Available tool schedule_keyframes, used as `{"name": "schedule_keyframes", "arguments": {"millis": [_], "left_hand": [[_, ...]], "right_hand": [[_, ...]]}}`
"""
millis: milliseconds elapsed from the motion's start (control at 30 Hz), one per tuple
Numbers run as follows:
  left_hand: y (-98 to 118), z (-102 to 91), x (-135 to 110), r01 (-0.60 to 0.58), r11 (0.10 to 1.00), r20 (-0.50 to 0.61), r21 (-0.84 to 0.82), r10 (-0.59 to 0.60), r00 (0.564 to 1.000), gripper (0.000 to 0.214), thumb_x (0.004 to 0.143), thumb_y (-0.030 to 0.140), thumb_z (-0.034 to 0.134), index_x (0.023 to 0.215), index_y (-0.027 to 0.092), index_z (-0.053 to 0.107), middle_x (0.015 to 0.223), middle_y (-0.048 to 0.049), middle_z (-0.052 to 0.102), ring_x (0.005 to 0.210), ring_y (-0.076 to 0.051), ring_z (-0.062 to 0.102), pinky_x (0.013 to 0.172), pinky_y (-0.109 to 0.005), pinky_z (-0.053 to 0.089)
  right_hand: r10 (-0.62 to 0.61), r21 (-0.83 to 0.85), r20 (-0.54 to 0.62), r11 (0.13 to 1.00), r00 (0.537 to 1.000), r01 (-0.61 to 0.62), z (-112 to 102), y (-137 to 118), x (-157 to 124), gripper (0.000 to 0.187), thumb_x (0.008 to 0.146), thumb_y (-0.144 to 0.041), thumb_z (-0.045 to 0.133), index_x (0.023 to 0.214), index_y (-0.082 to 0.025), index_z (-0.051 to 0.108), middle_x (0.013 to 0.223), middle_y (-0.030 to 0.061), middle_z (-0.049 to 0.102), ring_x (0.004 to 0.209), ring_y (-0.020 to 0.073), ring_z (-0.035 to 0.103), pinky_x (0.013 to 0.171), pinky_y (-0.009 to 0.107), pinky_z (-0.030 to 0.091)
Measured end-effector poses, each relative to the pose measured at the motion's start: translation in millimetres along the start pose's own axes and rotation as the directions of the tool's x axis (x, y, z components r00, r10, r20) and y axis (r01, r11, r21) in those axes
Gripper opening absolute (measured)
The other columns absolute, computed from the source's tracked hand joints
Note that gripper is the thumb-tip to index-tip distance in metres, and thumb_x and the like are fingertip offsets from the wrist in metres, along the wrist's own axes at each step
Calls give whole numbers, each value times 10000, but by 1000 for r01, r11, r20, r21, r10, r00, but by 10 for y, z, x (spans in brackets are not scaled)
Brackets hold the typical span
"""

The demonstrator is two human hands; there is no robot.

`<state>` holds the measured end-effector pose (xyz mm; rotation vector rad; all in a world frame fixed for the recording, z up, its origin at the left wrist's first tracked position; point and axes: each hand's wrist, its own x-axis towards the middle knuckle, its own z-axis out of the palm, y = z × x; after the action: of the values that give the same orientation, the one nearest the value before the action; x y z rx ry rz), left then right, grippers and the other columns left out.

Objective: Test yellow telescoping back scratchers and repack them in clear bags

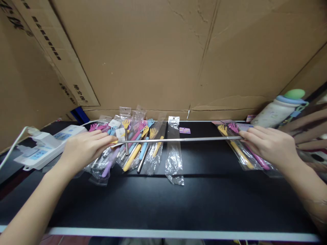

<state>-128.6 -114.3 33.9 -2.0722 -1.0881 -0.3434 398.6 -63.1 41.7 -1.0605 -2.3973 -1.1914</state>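
Observation:
A thin silver telescopic back scratcher [184, 140] is stretched out level above the table, spanning both hands. My left hand [85, 146] is closed on its left end, where a bit of yellow and a white tag show at the fingertips. Its right end sits in the closed fingers of my right hand [270, 146]; that tip is hidden. Beneath the rod lies a clear plastic sleeve [174, 156], flat, with a small purple card [184, 130] beside its top. Near my right hand are bagged back scratchers, one yellow [241, 153] and one magenta [260, 161].
A pile of coloured back scratchers [133, 156], many in clear bags, lies left of centre. A white power strip [56, 139] with plugs and a cable stands at the left. A white bottle [276, 110] is at the right. A cardboard wall [153, 61] closes off the back.

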Motion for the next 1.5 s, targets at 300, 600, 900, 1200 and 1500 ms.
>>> {"name": "schedule_keyframes", "arguments": {"millis": [300, 600, 900, 1200, 1500], "left_hand": [[-128, 30, -330, -22, 999, 26, 27, 21, 999, 324, 965, 300, 364, 836, 210, 648, 783, 9, 694, 717, -154, 600, 633, -247, 379], [-148, 29, -352, -19, 1000, 22, 2, 19, 1000, 348, 977, 286, 331, 857, 194, 645, 817, 0, 683, 731, -126, 593, 637, -200, 390], [-261, 121, -618, 89, 990, 153, -107, -72, 986, 314, 975, 259, 326, 932, 212, 633, 909, -7, 675, 805, -112, 597, 677, -183, 408], [-294, 155, -599, 57, 995, 162, -86, -43, 986, 283, 962, 221, 356, 950, 195, 637, 935, -26, 668, 792, -121, 598, 656, -186, 402], [-322, 93, -654, 35, 999, 100, 24, -37, 994, 358, 968, 213, 283, 939, 195, 639, 931, -33, 673, 763, -124, 613, 617, -199, 380]], "right_hand": [[-99, -171, -70, 982, 993, 86, 101, 231, -455, 253, 924, -235, 407, 879, -159, 645, 775, 64, 650, 685, 158, 533, 593, 245, 363], [-4, -154, 24, 988, 1000, 8, 155, 319, -680, 247, 905, -217, 412, 892, -153, 650, 761, 86, 627, 705, 176, 520, 642, 273, 377], [56, 0, 94, 998, 994, -57, 310, 555, -900, 476, 946, -385, 290, 914, -120, 684, 770, 165, 624, 699, 180, 514, 639, 296, 375], [80, 12, 140, 997, 987, -82, 357, 611, -932, 462, 948, -385, 302, 926, -103, 668, 765, 154, 609, 736, 198, 521, 671, 304, 383], [36, -28, 89, 999, 995, -34, 161, 292, -727, 249, 902, -190, 367, 934, -161, 612, 764, 104, 597, 677, 201, 516, 623, 295, 378]]}}
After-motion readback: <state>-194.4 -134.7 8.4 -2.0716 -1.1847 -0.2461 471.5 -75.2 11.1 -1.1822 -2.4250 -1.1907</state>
